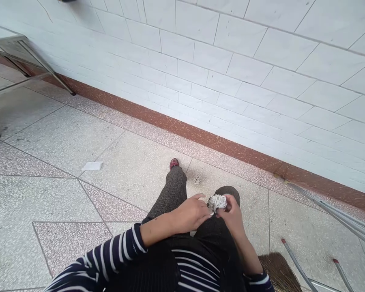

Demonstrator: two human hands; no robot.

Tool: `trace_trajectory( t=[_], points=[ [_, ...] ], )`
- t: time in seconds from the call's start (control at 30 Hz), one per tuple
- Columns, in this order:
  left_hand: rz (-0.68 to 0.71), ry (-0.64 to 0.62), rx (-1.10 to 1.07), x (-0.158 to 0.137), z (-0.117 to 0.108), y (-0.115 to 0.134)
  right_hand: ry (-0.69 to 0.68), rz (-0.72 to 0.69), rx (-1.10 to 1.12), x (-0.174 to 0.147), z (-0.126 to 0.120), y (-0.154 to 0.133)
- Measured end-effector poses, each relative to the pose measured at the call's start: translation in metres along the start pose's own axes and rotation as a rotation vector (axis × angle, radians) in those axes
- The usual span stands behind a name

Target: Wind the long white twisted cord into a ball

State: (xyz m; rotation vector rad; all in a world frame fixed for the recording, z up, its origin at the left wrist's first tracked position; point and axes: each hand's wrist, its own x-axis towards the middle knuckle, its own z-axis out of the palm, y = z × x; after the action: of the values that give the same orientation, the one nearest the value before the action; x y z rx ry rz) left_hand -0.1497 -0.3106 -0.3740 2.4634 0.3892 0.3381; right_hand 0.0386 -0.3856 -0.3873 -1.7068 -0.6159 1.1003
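Observation:
My right hand (232, 215) is closed on a ball of whitish cord (217, 202), with thumb and fingers around its right side. The ball is held above my right thigh, its strands wound in a loose bundle. My left hand (194, 213) reaches in from the left, its thumb apart from the outstretched fingers and the fingertips close to the ball's lower left. Whether those fingertips touch a strand I cannot tell. A small whitish coiled bundle (197, 179) lies on the floor between my legs.
A white tiled wall (200, 77) with a reddish-brown skirting runs ahead. At the upper left stands a metal-framed table (45, 65). A white slip (92, 166) lies on the floor. To the right are metal poles (328, 205), red-tipped metal legs (295, 259) and brown bristles (278, 269).

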Motion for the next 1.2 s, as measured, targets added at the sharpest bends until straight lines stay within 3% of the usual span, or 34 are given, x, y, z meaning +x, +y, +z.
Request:
trace_trajectory(
  t=[0.1,0.2,0.4,0.53,0.7,0.8,1.03,1.2],
  points=[
    [0.076,0.066,0.112,0.003,-0.009,-0.005,-0.123,0.036,0.009,-0.022,0.006,0.009],
    [0.103,0.048,0.077,0.006,-0.006,-0.012,-0.187,0.047,0.023,-0.041,0.005,0.007],
    [-0.086,0.08,-0.202,0.011,0.007,-0.026,-0.39,0.217,0.282,-0.052,-0.003,-0.01],
    [-0.195,0.032,-0.253,0.003,0.024,-0.024,-0.24,0.17,0.343,-0.036,-0.007,-0.023],
    [-0.195,-0.024,-0.152,-0.008,0.036,-0.013,0.043,-0.048,0.008,0.0,-0.006,-0.019],
    [-0.138,0.007,-0.001,-0.004,0.028,-0.015,0.05,-0.056,-0.094,0.01,0.0,-0.006],
    [0.116,0.024,0.292,0.01,0.012,-0.035,-0.282,0.112,-0.143,-0.006,0.015,0.02],
    [0.059,0.049,0.169,0.006,0.025,-0.044,-0.549,0.313,0.04,-0.023,0.011,0.018]
  ],
)
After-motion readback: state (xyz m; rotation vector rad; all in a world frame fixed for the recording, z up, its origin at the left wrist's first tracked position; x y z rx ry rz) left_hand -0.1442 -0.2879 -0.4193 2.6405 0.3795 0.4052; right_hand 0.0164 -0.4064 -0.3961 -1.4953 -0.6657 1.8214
